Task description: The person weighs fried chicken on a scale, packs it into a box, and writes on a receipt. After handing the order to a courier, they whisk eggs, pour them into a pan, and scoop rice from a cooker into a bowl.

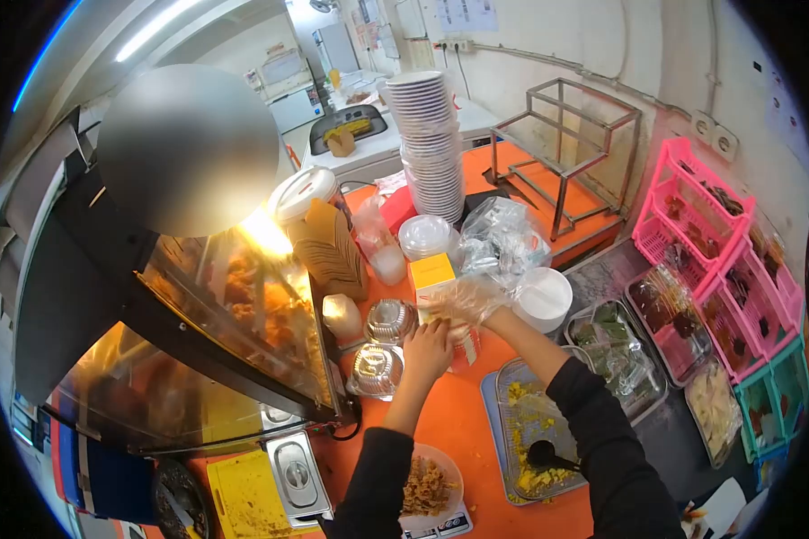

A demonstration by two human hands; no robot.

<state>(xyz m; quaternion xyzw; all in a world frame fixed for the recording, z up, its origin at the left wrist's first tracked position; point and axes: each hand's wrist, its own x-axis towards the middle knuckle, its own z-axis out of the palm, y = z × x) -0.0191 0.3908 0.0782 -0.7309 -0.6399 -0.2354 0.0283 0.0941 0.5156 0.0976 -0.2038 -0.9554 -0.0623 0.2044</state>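
Head view: crinkly clear glove (466,299) on right hand (473,303); left hand (427,350) bare.

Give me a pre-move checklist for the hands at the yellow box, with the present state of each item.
1. Right hand wears a clear plastic glove: ok.
2. Left hand gloved: not ok, it looks bare.
3. Yellow box stands upright on the orange counter: ok.
4. Both hands meet just below the box, at a small item: ok; what the item is, cannot tell.
5. Firmness of either grip: cannot tell.
6. Foil containers beside the left hand have clear lids on: ok.
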